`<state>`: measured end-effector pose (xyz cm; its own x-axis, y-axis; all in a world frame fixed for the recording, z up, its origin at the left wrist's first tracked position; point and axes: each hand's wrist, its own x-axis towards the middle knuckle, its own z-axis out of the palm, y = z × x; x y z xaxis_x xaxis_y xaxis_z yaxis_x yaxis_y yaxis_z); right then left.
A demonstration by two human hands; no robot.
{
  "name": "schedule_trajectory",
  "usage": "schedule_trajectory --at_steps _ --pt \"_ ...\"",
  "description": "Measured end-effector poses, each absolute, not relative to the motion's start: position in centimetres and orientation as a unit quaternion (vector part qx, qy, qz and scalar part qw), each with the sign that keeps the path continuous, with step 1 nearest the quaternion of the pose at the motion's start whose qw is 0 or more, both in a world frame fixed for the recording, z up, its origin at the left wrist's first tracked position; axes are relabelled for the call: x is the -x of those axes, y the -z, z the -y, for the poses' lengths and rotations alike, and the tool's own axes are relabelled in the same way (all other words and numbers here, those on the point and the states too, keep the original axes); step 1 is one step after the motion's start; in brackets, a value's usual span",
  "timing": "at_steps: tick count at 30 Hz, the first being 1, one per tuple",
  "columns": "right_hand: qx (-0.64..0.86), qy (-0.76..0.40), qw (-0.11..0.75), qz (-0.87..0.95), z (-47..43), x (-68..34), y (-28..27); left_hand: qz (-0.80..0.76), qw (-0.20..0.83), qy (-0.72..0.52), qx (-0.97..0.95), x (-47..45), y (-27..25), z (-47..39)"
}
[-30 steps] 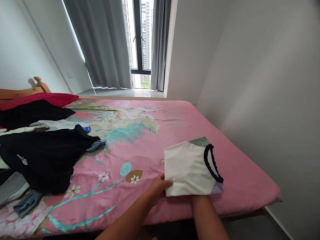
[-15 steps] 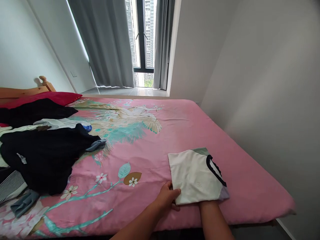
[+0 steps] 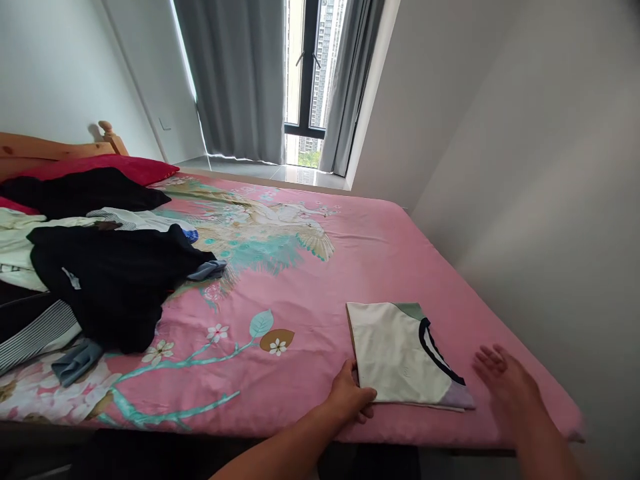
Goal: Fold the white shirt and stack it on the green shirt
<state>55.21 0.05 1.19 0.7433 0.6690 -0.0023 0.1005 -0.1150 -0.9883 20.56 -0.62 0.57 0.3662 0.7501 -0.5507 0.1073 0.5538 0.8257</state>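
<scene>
A folded white T-shirt with a black collar, a green patch and a lilac patch lies flat near the bed's front edge. My left hand grips its lower left corner, thumb on top and the other fingers partly hidden at the edge. To the right of the shirt, my right hand is apart from it, above the sheet. Its fingers look loosely spread, a little blurred, with nothing in them.
The bed has a pink flowered sheet. Several unfolded clothes lie in a heap at the left, a black garment among them. Behind them are a red pillow and a wooden headboard. A grey wall runs along the right.
My right hand has come out from under the T-shirt and moved to the right of it. My left hand still holds the corner. The camera view has tilted and shifted slightly.
</scene>
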Motion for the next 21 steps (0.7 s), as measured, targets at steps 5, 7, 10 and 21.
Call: schedule_trajectory --at_steps 5,7,10,21 --pt "0.684 -0.227 0.534 0.442 -2.1 -50.0 -3.9 -0.533 0.732 -0.227 -0.359 -21.2 -0.3 2.3" --pt "0.676 -0.182 0.438 0.564 -4.0 -44.8 -3.6 -0.534 0.749 -0.219 -0.326 -21.2 -0.1 2.8" --pt "0.643 -0.134 0.355 0.665 -6.1 -38.7 -2.4 -0.523 0.772 -0.195 -0.304 -20.6 0.4 2.9" --pt "0.831 -0.088 0.492 0.244 6.2 -48.5 0.8 -0.481 0.797 -0.144 -0.336 -19.8 0.6 1.7"
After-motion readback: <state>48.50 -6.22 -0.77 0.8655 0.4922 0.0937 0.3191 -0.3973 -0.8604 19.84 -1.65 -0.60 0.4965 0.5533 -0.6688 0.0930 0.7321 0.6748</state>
